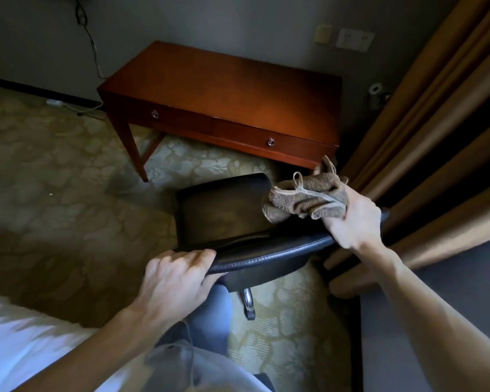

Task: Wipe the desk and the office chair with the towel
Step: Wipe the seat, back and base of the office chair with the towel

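Gripping chair back (266, 260), left fingers (194, 255) curled; right fingers (348, 202) bunching brown towel (303, 200); patterned carpet (54, 179), wooden desk (224, 89).

Glossy wooden desk (227, 89); terry towel (306, 200); leathery chair (266, 250)

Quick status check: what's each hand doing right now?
Left hand: grips the top edge of the office chair backrest.
Right hand: holds the bunched towel at the same top edge.
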A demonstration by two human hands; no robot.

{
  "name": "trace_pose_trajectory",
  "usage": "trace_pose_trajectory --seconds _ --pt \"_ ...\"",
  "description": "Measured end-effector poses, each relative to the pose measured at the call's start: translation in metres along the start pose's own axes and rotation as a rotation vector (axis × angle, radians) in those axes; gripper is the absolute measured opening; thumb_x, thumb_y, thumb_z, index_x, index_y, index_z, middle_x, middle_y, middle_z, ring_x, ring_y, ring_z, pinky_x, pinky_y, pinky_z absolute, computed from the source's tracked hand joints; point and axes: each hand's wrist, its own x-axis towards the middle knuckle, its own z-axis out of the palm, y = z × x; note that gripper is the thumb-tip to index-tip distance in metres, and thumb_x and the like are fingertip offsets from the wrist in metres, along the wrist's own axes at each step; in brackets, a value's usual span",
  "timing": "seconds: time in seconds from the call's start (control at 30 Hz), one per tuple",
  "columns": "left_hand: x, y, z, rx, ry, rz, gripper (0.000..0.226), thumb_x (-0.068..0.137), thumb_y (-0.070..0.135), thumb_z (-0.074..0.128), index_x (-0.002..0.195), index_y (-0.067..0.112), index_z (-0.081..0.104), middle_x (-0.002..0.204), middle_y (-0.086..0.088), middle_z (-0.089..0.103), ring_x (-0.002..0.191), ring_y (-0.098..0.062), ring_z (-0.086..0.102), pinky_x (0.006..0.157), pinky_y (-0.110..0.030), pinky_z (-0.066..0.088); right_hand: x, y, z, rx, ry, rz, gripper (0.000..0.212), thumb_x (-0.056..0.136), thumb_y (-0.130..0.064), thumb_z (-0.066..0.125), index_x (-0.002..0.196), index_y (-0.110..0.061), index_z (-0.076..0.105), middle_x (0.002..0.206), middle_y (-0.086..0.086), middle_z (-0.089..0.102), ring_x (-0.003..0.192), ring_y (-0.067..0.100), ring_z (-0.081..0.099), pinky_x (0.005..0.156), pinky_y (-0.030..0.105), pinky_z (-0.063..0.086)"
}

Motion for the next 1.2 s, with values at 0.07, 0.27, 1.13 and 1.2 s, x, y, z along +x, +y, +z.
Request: trace_pose_trajectory --seconds 0.07,0.27,1.13,1.2 --pt "0.017 -0.020 0.015 0.006 0.078 0.030 0.030 0.092 0.042 0.067 0.090 0.014 0.076 0.073 -0.002 0.071 0.061 -0.027 0.069 0.052 -0.034 0.053 0.034 -0.004 0.015 -0.015 -0.006 -0.011 0.046 0.074 -0.061 0.048 0.113 -0.038 0.053 0.095 -0.001 0.075 0.097 0.039 0.067 0.074 0.037 0.044" --pt "0.068 -0.131 0.055 0.006 0.201 0.059 0.042 0.095 0.050 0.067 0.086 0.009 0.073 0.077 -0.007 0.068 0.065 -0.031 0.068 0.056 -0.038 0.054 0.121 -0.054 0.076 -0.019 -0.019 -0.073 0.049 0.073 -0.064 0.045 0.114 -0.038 0.049 0.099 -0.002 0.074 0.094 0.039 0.068 0.073 0.037 0.041" --pt "0.323 -0.528 0.123 0.084 -0.421 -0.385 0.053 0.095 0.050 0.048 0.131 0.011 0.049 0.135 -0.018 0.055 0.137 -0.039 0.043 0.110 -0.056 0.039 0.418 -0.274 0.307 -0.154 -0.005 0.080 0.049 0.086 -0.063 0.040 0.114 -0.025 0.053 0.097 0.010 0.067 0.071 0.030 0.053 0.069 0.036 0.038" --pt "0.345 -0.556 0.132 0.070 -0.440 -0.381 0.051 0.097 0.052 0.052 0.131 0.014 0.047 0.141 -0.017 0.052 0.145 -0.038 0.036 0.116 -0.057 0.034 0.441 -0.285 0.322 -0.165 -0.012 0.100 0.048 0.086 -0.064 0.040 0.114 -0.026 0.052 0.096 0.009 0.066 0.074 0.033 0.058 0.070 0.037 0.039"
